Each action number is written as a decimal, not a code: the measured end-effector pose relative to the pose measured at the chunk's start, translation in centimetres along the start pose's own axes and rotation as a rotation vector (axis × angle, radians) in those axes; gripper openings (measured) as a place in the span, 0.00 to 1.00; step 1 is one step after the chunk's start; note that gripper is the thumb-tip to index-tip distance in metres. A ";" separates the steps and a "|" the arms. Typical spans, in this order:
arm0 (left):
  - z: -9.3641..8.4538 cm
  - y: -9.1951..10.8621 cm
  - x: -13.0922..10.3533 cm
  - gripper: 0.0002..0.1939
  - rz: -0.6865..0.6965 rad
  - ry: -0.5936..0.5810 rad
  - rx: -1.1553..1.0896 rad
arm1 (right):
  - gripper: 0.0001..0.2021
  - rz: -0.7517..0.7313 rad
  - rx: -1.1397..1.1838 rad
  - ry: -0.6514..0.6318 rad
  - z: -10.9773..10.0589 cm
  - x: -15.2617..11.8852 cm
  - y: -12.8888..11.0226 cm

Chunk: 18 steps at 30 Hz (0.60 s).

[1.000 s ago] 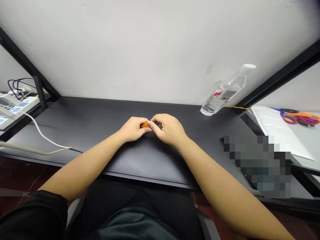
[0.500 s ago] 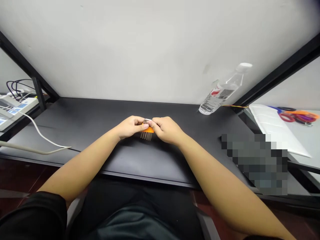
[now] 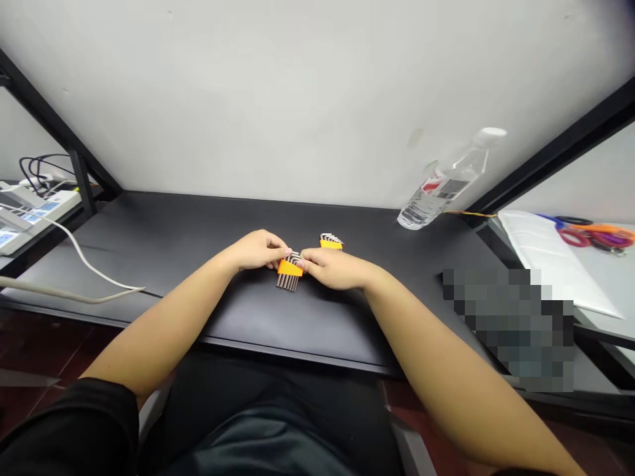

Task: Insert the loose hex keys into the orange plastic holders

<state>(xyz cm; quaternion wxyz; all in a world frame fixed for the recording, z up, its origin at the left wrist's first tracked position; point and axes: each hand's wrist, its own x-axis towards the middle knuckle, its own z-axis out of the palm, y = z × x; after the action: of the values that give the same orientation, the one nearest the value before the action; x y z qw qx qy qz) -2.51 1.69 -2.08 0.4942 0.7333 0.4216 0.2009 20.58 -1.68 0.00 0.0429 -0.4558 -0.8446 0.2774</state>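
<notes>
Between my two hands is a hex key set [image 3: 290, 268], an orange holder with several grey metal keys hanging out below and their bent short ends on top. My left hand [image 3: 262, 251] pinches its upper left side near the bent ends. My right hand [image 3: 335, 268] grips its right edge, thumb on the front of the holder. Just beyond my right hand, a second hex key set [image 3: 331, 243] in an orange holder lies on the black table [image 3: 198, 221]; its lower part is hidden behind the hand.
A clear water bottle [image 3: 439, 188] with a white cap stands back right. A pixelated dark object [image 3: 510, 327] lies at the right. White padded sheet [image 3: 550, 258] and several coloured-handled scissors [image 3: 595, 235] sit on the right-hand surface. White cables [image 3: 89, 264] and a power strip [image 3: 40, 215] are left.
The held hex key set has come slightly nearer to me, showing more of its holder and bent ends. My right hand has shifted a little, and the second set now shows behind it.
</notes>
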 end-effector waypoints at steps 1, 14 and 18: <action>0.0 -0.1 0.0 0.18 0.016 0.018 0.054 | 0.18 0.024 -0.037 -0.006 0.1 0.0 -0.1; 1.6 0.1 0.5 0.09 0.032 0.168 0.401 | 0.22 0.317 -0.194 0.052 0.4 0.4 -0.4; 1.7 0.3 0.4 0.11 0.028 0.176 0.395 | 0.23 0.286 -0.171 0.050 0.0 0.6 0.3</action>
<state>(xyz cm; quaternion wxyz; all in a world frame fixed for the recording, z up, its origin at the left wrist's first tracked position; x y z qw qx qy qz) -0.93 1.05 -2.61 0.2992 0.8013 0.4840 0.1846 20.44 -1.11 -0.26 -0.0147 -0.5801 -0.7904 0.1964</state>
